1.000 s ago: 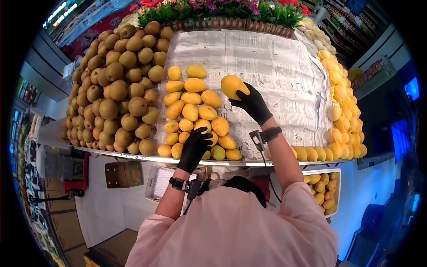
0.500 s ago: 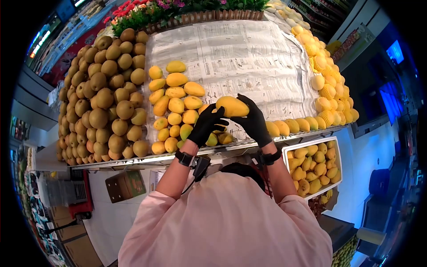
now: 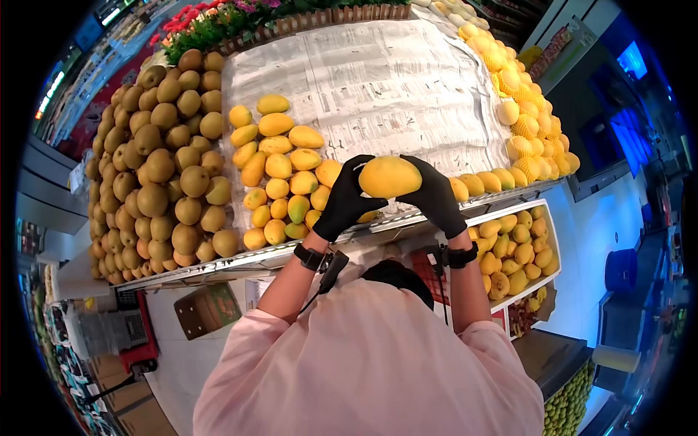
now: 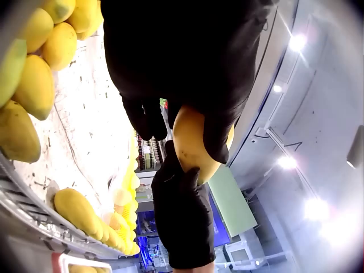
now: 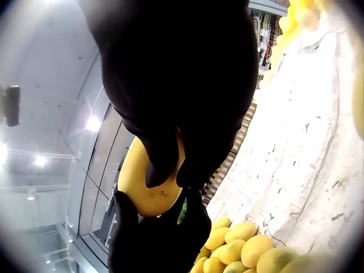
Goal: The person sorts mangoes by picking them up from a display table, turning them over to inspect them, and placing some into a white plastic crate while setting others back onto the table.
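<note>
On the left part of the white printed-paper sheet [image 3: 392, 87], yellow oval mangoes [image 3: 305, 159] lie in close rows, probably for mutual bracing. Over the sheet's near edge, the black-gloved left hand [image 3: 339, 206] grips one end of a large yellow mango [image 3: 390, 177]; the black-gloved right hand [image 3: 436, 198] grips the other, apparently for balanced support. The mango's underside is hidden overhead.

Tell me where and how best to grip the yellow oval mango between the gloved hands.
Probably by its two rounded ends, one hand from each side: in the head view the yellow oval mango stretches lengthwise between the black-gloved left hand and the black-gloved right hand, its broad middle uncovered.
</note>
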### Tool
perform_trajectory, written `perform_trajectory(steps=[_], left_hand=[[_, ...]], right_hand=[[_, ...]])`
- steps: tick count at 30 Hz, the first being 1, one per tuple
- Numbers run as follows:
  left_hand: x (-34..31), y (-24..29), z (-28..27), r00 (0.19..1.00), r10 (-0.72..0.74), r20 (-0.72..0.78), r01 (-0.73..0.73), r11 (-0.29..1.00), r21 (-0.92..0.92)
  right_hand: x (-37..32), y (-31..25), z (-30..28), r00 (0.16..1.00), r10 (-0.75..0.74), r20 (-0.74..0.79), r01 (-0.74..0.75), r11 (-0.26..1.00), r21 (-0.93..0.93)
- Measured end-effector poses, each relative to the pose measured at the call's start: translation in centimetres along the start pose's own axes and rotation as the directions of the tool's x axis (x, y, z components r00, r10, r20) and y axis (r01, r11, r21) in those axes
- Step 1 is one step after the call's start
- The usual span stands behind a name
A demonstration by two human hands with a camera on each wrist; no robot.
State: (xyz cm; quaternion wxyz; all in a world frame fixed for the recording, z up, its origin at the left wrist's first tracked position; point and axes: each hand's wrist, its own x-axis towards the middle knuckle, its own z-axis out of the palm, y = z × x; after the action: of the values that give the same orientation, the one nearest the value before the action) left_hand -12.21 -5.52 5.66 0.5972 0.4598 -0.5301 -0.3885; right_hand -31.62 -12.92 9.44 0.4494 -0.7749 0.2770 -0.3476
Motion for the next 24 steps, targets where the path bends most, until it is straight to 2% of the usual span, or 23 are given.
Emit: perform_trajectory(steps=[2,5,8,10,11,12,14,16,18,20,21,22,23,24], left_hand=[[-0.4,0.0,0.1,1.000,0.027,-0.001,-0.027,1.000,0.006],[-1.0,0.3,0.0,0.999,0.039,0.001,-0.039,0.994,0.098],[-1.2,1.1,-0.3,0.999,-0.007,0.037,0.003,0.994,0.109],[-1.5,1.1,-0.3,0.990,-0.133,0.046,0.140,0.961,-0.240],[-1.7,1.1,-0.2,0.979,-0.193,0.065,0.203,0.892,-0.404],[-2.4,-0.2,0.0,0.958,-0.253,0.133,0.275,0.686,-0.674],[-2.5,-2.1,-0.1,0.926,-0.294,0.235,0.366,0.556,-0.747],[-2.3,-0.3,-0.3,0.818,-0.408,0.405,0.437,-0.015,-0.899],[-2.3,-1.4,-0.7,0.870,-0.353,0.345,0.442,0.244,-0.863],[-2.7,-1.6,-1.3,0.849,-0.337,0.408,0.433,0.002,-0.901],[-2.9,-2.3,-1.5,0.888,-0.344,0.304,0.429,0.384,-0.818],[-3.1,-3.9,-1.6,0.929,-0.305,0.212,0.370,0.705,-0.606],[-3.5,-5.4,-1.5,0.963,-0.226,0.145,0.261,0.917,-0.301],[-3.5,-5.2,-1.3,0.966,-0.212,0.145,0.245,0.932,-0.268]], right_hand=[[-0.3,-0.2,-0.1,1.000,0.007,0.018,-0.007,1.000,0.017],[-0.4,-0.3,-0.4,0.999,-0.014,0.043,0.018,0.996,-0.084],[-0.4,-1.8,-0.4,0.999,-0.006,0.053,0.006,1.000,-0.011],[-0.2,-2.8,-0.6,0.987,0.129,0.092,-0.134,0.990,0.048],[-0.1,-3.1,-0.6,0.974,0.193,0.115,-0.203,0.976,0.076],[-0.1,-2.7,-0.2,0.975,0.194,0.107,-0.211,0.959,0.187],[-0.2,-1.9,0.2,0.972,0.205,0.117,-0.230,0.939,0.257],[0.0,-1.3,0.6,0.966,0.227,0.121,-0.252,0.931,0.266],[0.2,-0.7,1.2,0.957,0.269,0.111,-0.287,0.934,0.214],[0.1,-0.3,1.5,0.949,0.279,0.146,-0.307,0.922,0.237],[-0.1,0.0,1.5,0.944,0.288,0.159,-0.320,0.915,0.247],[-0.2,0.3,1.6,0.945,0.281,0.170,-0.315,0.921,0.230],[-0.6,0.4,1.4,0.943,0.285,0.171,-0.312,0.937,0.160],[-0.9,-0.1,1.3,0.942,0.289,0.173,-0.307,0.948,0.089]])
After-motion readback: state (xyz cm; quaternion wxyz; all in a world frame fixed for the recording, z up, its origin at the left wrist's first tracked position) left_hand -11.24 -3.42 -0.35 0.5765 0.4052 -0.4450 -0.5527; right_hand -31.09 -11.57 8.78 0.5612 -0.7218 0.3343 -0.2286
